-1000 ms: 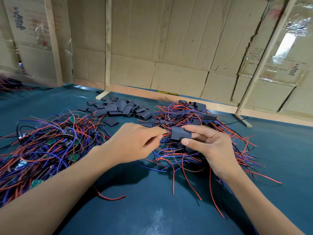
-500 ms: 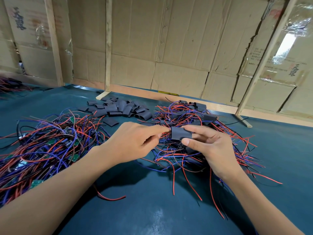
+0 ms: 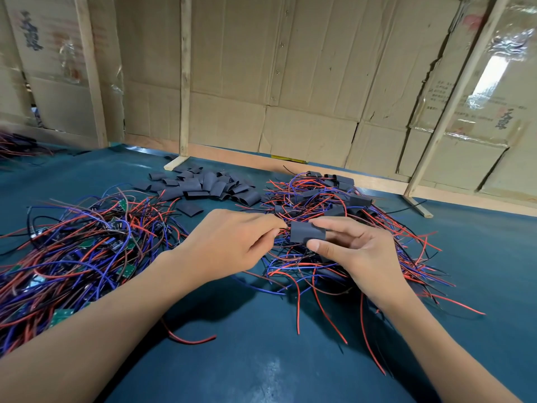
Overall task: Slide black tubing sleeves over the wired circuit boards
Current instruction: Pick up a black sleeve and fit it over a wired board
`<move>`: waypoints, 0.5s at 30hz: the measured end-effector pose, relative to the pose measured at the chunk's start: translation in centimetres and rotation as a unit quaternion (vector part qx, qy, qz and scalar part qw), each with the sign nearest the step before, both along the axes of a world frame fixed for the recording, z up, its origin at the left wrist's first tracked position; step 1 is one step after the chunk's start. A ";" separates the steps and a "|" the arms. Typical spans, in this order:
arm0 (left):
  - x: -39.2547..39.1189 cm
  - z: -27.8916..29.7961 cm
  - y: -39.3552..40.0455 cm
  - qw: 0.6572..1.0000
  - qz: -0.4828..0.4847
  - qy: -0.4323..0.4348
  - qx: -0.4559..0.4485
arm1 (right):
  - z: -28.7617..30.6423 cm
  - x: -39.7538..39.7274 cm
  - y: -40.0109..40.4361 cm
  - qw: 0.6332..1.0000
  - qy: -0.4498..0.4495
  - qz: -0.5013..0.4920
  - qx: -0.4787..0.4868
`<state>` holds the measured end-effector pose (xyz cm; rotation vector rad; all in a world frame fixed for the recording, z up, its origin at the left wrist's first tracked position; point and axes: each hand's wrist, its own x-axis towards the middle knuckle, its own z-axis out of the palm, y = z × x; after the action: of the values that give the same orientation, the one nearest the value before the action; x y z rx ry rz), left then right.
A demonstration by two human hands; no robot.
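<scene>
My right hand (image 3: pixel 353 251) pinches a flat black tubing sleeve (image 3: pixel 306 232) between thumb and forefinger above the table's middle. My left hand (image 3: pixel 229 242) sits just left of it, fingers curled, its fingertips pinched at the sleeve's left end; what they pinch is hidden. Red and blue wires hang below both hands. A heap of bare wired circuit boards (image 3: pixel 75 248) lies at the left. A second heap of wired boards with black sleeves on them (image 3: pixel 334 199) lies behind my right hand. Loose black sleeves (image 3: pixel 203 184) are piled at the back centre.
The green table mat (image 3: pixel 261 359) lies under everything. A cardboard wall on wooden posts (image 3: pixel 184 80) closes the far edge. More wires (image 3: pixel 14 146) lie at the far left. One loose red wire (image 3: pixel 189 338) curls under my left forearm.
Both hands stay in nearly the same place. My left fingertips have pressed closer to the sleeve's left end.
</scene>
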<state>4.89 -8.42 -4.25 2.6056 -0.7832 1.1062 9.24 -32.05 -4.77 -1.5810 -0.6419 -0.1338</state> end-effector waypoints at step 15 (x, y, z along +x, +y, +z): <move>0.3 0.1 -1.2 0.997 -0.021 -0.014 0.073 | -0.1 0.2 0.7 0.991 0.087 0.037 0.093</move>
<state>5.18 -9.57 -4.12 2.6820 -0.9546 1.1164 9.44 -31.36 -4.84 -1.3709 -0.5344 -0.0004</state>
